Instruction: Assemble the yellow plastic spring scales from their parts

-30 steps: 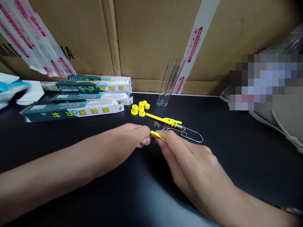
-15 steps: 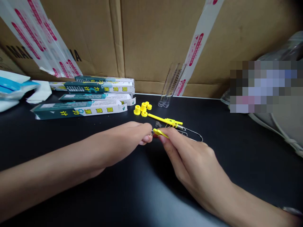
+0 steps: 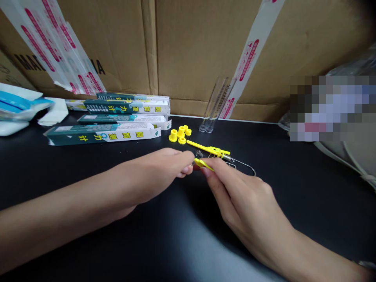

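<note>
My right hand pinches a small yellow plastic piece between thumb and index finger. My left hand is closed right against the tip of that piece; a tiny bit of metal shows at its fingertips, but what it grips is mostly hidden. Just beyond my fingers lie a yellow plastic rod with a spring and metal hook at its right end, and several small screws. Yellow plastic caps stand in a cluster behind them.
Clear plastic tubes stand upright near the large cardboard box at the back. Several printed boxes lie on the black table at left, beside blue-white packaging. A grey bag is at right.
The whole view has shifted slightly, so everything appears a little further right. Both hands keep their pinched hold, and the metal bit between them shows less now.
</note>
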The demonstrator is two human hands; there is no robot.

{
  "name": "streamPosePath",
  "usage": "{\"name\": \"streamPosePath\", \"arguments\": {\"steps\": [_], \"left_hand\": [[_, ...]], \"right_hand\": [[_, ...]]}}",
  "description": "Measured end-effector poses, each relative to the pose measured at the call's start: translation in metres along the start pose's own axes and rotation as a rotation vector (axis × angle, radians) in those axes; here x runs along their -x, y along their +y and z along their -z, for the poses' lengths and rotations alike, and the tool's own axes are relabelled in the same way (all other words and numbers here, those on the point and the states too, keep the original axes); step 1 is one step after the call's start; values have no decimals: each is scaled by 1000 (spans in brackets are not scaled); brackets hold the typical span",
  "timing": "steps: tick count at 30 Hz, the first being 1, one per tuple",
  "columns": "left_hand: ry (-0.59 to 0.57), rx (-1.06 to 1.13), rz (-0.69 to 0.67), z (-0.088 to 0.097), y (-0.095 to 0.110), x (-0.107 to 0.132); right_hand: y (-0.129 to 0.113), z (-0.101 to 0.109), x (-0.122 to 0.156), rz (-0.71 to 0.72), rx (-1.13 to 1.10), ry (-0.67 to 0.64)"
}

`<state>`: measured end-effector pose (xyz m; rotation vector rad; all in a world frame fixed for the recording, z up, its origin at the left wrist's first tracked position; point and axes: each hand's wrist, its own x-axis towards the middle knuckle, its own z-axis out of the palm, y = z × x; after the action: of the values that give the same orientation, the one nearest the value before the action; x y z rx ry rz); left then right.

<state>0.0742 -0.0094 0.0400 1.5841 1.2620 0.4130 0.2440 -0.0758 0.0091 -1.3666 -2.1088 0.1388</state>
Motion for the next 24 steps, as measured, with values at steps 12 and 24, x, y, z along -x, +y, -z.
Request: {"name": "streamPosePath", "arguments": {"steps": [12,24], "left_hand": [[-44,24,31,-7,-5,-5],[-137,-32,-52,-1,-5,4]], "right_hand": [[-1,5,-3,-43,-137,73],[-4,17,-12,-339,-670,-121]]}}
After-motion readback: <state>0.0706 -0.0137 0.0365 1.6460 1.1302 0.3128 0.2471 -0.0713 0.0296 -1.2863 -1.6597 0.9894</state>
